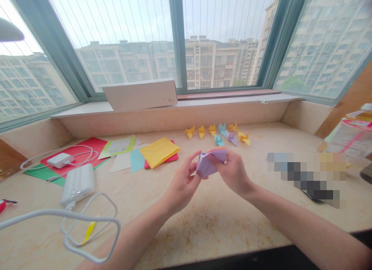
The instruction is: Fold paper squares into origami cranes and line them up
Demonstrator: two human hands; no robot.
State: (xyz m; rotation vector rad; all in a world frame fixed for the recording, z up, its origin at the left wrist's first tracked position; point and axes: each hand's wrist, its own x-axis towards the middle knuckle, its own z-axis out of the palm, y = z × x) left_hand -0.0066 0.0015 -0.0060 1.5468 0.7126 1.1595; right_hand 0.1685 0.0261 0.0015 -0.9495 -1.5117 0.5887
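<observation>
A folded piece of purple origami paper (208,164) is held up above the countertop between both hands. My left hand (186,179) grips its left edge, thumb below and fingers behind. My right hand (235,169) pinches the right part, with the thumb across the front face; some fingers are hidden behind the paper. Just beyond the hands stand several small folded paper cranes, among them an orange one (190,132), a blue one (219,139) and a purple one (232,138). Left of the hands lies a stack of yellow paper (159,151) over red sheets.
At the left are a white power bank (78,184), a charger (60,160) with looping white cables, and red paper (95,147). A long white box (141,95) leans by the window. A plastic container (350,134) stands at the right, near a blurred-out patch.
</observation>
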